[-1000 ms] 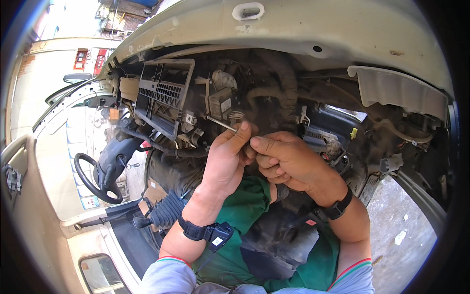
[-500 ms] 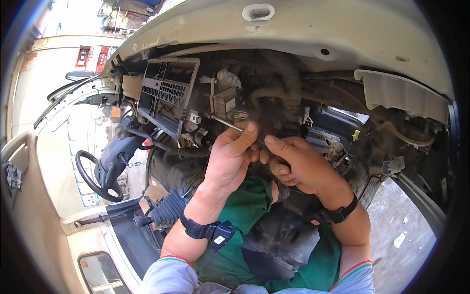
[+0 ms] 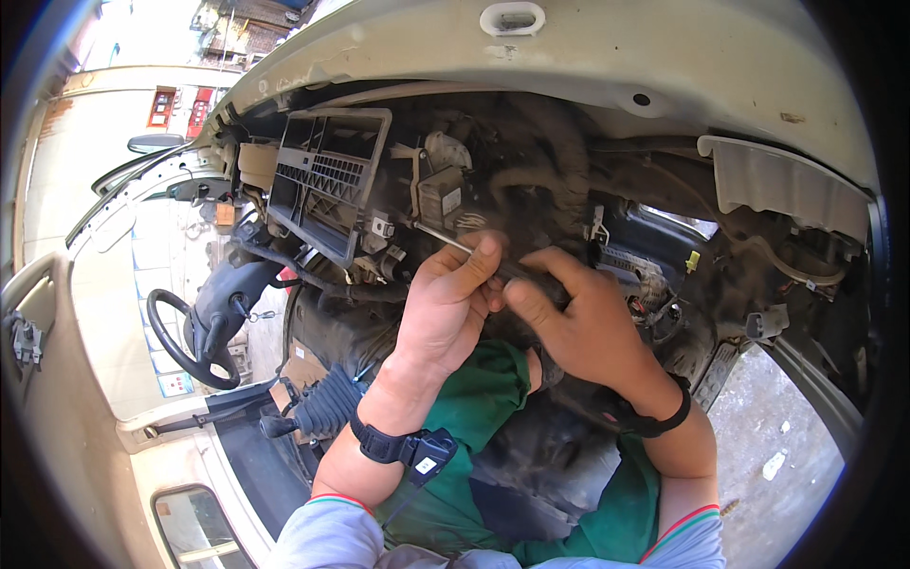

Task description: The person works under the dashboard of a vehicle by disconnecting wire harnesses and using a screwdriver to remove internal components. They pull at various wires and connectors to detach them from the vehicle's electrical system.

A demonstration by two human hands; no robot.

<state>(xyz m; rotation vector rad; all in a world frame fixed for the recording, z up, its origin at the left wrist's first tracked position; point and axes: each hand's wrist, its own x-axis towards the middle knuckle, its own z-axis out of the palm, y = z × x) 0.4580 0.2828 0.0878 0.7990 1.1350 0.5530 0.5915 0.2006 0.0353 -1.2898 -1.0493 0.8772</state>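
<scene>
A screwdriver (image 3: 444,236) with a thin metal shaft slants up and left between my hands, its tip beside a small metal bracket (image 3: 381,228). My left hand (image 3: 449,302) pinches the shaft between thumb and fingers. Around the dark rear end of the tool, my right hand (image 3: 592,318) curls with thumb and forefinger apart on either side. That dark end is hard to make out against the background. Just beyond the tip sits a grey box-shaped unit (image 3: 440,195) with a white label.
To the left stand a dashboard vent frame (image 3: 327,180), a steering wheel (image 3: 180,341) and a gear lever with a ribbed boot (image 3: 332,408). A pale body panel (image 3: 607,57) arches overhead. Wires and a yellow connector (image 3: 692,260) hang at right, below a light plastic cover (image 3: 773,180).
My right hand has turned and shifted slightly, its forefinger lifting and spreading from the thumb. The left hand keeps its pinch on the screwdriver almost unmoved. The view has shifted slightly.
</scene>
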